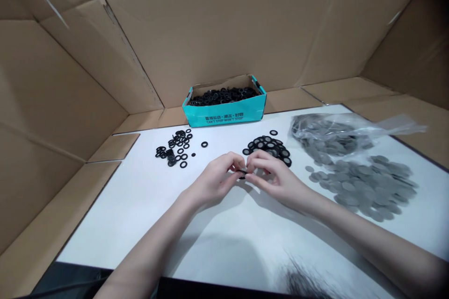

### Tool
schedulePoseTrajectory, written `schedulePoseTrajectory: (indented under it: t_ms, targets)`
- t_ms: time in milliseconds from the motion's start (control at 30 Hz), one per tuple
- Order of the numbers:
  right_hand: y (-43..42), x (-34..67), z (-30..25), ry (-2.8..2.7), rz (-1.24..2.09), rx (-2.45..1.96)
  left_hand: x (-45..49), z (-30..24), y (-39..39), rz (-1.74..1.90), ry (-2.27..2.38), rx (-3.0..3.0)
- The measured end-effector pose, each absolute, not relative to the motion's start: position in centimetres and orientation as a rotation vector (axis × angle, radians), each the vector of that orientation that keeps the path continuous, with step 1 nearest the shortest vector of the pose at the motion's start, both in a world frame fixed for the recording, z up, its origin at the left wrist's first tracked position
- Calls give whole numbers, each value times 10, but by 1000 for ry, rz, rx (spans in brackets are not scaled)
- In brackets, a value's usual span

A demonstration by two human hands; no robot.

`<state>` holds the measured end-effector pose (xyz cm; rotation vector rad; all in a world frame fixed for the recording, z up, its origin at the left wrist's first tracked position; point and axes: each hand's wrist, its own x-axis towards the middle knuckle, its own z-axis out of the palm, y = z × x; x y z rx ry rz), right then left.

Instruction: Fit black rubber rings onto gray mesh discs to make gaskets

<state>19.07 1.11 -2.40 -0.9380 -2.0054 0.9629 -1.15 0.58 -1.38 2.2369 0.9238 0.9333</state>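
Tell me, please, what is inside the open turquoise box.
The open turquoise box holds a heap of black rings; its front wall and the topmost rings cover whatever lies deeper, so that cannot be seen.

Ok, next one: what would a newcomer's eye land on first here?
Probably the turquoise box at the back of the white table, filled with black rings. Next, the left hand and right hand, meeting near the table's middle with a small black piece pinched between them. On the right, grey discs lie spread in front of a clear plastic bag.
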Motion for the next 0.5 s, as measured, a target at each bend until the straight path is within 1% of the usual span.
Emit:
schedulePoseTrajectory:
  t_ms: [267,500]
  targets:
    - [11,188,-29,-1994,951,-950,-12,-14,6,810,947,2259]
    - [12,189,-32,-1966,882,-993,-7,-20,2,874,987,2201]
